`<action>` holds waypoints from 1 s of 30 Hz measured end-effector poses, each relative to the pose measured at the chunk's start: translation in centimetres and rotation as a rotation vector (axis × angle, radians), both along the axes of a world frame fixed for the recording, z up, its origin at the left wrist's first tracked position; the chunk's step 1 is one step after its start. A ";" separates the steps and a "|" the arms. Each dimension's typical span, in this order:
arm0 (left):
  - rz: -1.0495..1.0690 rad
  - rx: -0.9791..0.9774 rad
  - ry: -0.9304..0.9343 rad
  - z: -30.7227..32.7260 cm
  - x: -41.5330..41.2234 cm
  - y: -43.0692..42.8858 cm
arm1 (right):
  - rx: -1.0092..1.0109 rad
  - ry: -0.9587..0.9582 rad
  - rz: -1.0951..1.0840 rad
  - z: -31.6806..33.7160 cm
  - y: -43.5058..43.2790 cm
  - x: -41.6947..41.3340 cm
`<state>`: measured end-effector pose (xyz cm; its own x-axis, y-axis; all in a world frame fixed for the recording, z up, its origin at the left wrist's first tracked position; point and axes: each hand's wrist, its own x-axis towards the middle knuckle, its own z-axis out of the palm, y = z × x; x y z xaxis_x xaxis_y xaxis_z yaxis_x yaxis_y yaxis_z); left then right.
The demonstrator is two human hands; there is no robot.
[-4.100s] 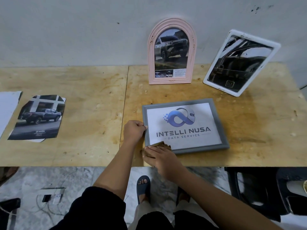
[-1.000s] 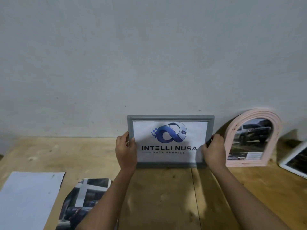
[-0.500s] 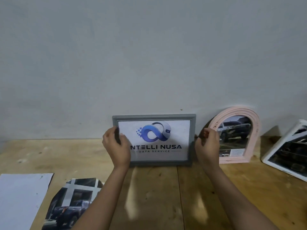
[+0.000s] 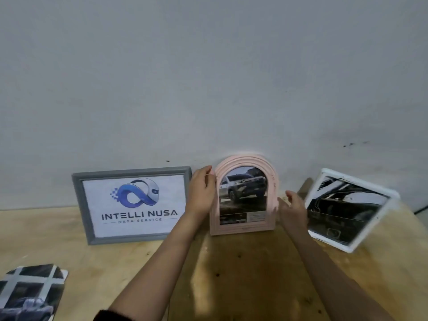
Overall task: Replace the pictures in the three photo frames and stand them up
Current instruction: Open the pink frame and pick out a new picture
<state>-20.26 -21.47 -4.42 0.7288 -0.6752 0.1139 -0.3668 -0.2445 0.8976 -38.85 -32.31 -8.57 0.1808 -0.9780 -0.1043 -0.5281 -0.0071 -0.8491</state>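
Observation:
The grey frame with a logo picture stands upright against the wall at the left, with no hand on it. A pink arched frame holding a truck photo stands against the wall in the middle. My left hand touches the arched frame's left edge, fingers partly curled. My right hand hovers open at its lower right edge, just touching or very near it. A white frame with a dark car picture leans tilted against the wall at the right.
A loose printed car photo lies on the wooden table at the near left. The grey wall rises right behind the frames.
Both hands let go of the grey frame, which now stands on its own, and moved right to either side of the pink arched frame. The view shifted right.

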 end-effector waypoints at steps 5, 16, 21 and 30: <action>0.118 0.097 -0.087 -0.3 -1.0 -2.4 | 0.147 0.088 0.279 -1.3 -2.2 -0.7; 0.225 -0.040 0.035 1.0 -4.1 -0.6 | -0.021 -0.174 0.285 -0.3 1.9 -7.1; 0.186 -0.155 0.249 0.9 -5.4 3.4 | -0.253 -0.174 0.313 0.1 4.7 -9.6; -0.018 0.034 0.375 -4.5 -5.7 11.1 | -0.514 0.142 0.484 -5.5 13.7 -13.2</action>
